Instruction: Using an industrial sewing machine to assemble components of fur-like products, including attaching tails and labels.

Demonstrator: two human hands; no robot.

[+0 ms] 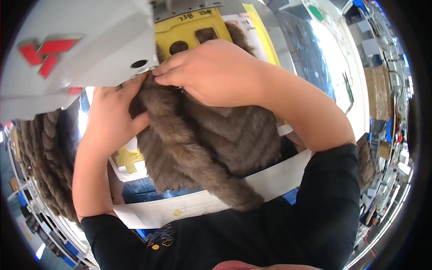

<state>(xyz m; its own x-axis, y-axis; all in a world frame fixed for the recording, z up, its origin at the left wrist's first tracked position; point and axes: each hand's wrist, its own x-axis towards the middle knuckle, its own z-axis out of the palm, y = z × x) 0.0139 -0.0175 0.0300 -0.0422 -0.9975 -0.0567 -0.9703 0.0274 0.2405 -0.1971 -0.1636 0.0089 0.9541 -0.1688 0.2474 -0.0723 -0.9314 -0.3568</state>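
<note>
The step in hand appears to be feeding the brown fur point(234, 135) under the white machine head point(108, 40). The right grip point(218, 74) looks closed on the fur's upper edge, its fingertips just beside the metal parts. The left grip point(110, 112) lays thumb and fingers against the same edge opposite; whether it truly pinches, I cannot tell. The fur sits between and below both grips, a thick roll of it slanting down toward the wearer, over a white strip point(281, 175). Beyond the right grip stands a yellow plate point(191, 29). The next move seems to call for aligned edges, hairs tucked in and fingertips clear of the mechanism.
</note>
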